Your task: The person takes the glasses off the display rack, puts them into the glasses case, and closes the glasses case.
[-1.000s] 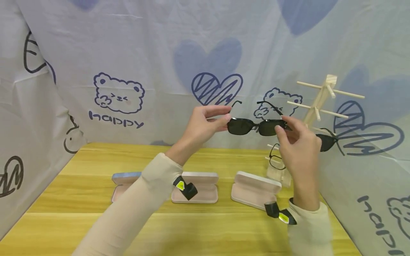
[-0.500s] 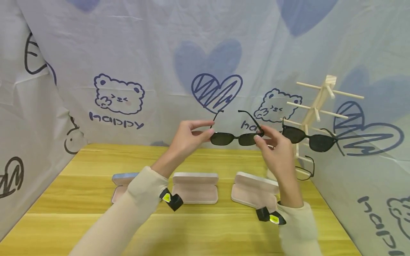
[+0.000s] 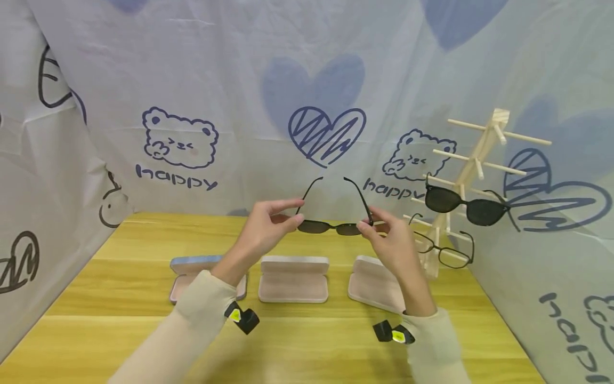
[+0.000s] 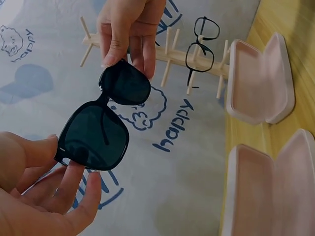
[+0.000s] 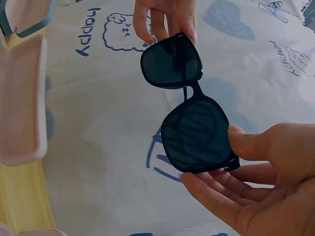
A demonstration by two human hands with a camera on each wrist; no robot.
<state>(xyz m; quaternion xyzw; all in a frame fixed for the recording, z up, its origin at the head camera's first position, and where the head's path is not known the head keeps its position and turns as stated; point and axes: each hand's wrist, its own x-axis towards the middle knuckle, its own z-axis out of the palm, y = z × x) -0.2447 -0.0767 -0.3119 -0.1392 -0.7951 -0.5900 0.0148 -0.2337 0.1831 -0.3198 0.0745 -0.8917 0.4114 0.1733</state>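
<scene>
Between my hands hangs a pair of black sunglasses [image 3: 314, 228] with dark lenses, its temples unfolded and pointing away. My left hand [image 3: 266, 224] pinches the frame's left end between thumb and fingers. At the opposite end my right hand [image 3: 390, 240] pinches the hinge corner. Both lenses face the wrist cameras; in the left wrist view the sunglasses [image 4: 96, 132] slant across the middle, and in the right wrist view the sunglasses [image 5: 197, 135] show a thumb on the frame's edge. They are held up above the table, in front of the patterned cloth.
Three glasses cases lie open on the table [image 3: 297, 341]: a blue-lidded case [image 3: 196, 261] partly behind the left arm, a pale case [image 3: 293, 280] in the middle, another pale case [image 3: 374, 282] behind the right wrist. A wooden rack [image 3: 472, 154] at right bears other sunglasses [image 3: 465, 205] and clear eyeglasses [image 3: 453, 257].
Both hands have moved down and to the left with the sunglasses, which now tilt so the lenses look narrower from above. The rack's eyewear has come into fuller view.
</scene>
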